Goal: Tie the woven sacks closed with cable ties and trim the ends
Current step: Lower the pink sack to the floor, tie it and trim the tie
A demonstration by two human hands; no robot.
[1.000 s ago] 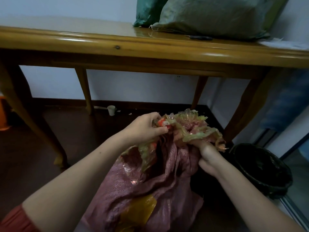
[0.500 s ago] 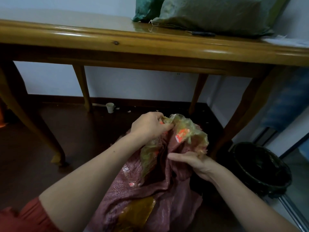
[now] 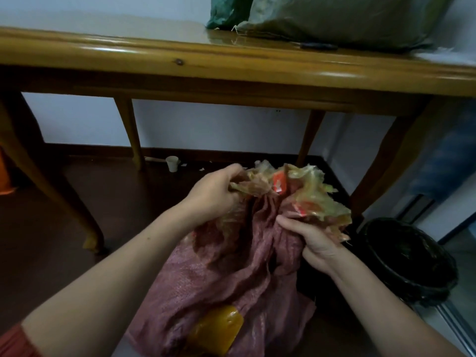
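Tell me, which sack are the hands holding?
The pinkish-red sack on the floor. The left hand and right hand both grip its bunched mouth; the dark green sack and olive sack lie untouched on the table.

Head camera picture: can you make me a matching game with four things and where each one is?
Things
1. pink sack
2. big green sack
3. white cup
4. black bin

Places
a. on top of the table
b. on the floor under the table
c. gripped at its mouth by the left hand and the right hand
d. on the floor, to the right of the pink sack

Pairs: 1-c, 2-a, 3-b, 4-d
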